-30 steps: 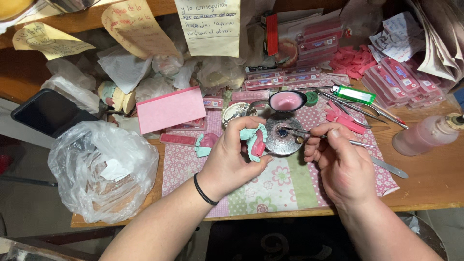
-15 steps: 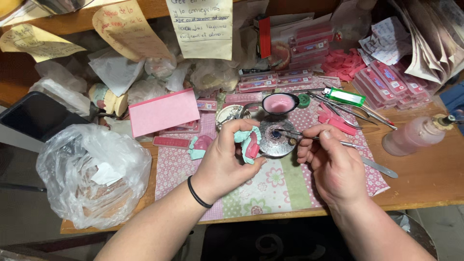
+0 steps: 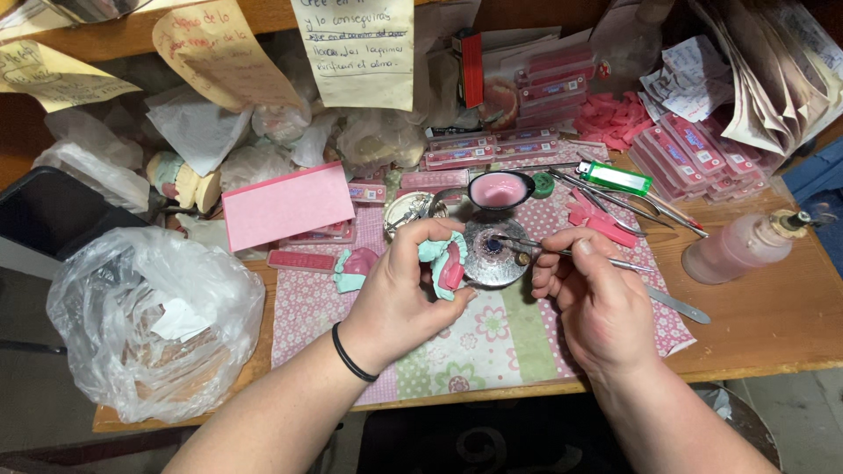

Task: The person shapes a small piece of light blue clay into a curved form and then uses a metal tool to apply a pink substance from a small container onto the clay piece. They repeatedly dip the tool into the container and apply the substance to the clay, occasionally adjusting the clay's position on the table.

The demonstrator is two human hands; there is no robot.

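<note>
My left hand [image 3: 399,294] grips a small teal and pink dental cast [image 3: 445,263] over the patterned mat [image 3: 492,342]. A black band sits on that wrist. My right hand [image 3: 597,298] pinches a thin metal instrument [image 3: 615,261] like a pen, its tip resting on a round metal burner [image 3: 492,254] just right of the cast. A second teal and pink cast [image 3: 353,266] lies left of my left hand. A small bowl of pink material [image 3: 498,189] stands just behind the burner.
A clear plastic bag [image 3: 149,325] fills the left of the wooden table [image 3: 773,325]. A pink box [image 3: 285,206], pink wax strips [image 3: 606,118], a green lighter [image 3: 617,178], metal tools [image 3: 645,206] and a pinkish squeeze bottle [image 3: 742,246] lie around. Paper notes [image 3: 356,48] hang behind.
Both hands stay at the burner; the instrument tip shifts only slightly over it. The view has drifted a little.
</note>
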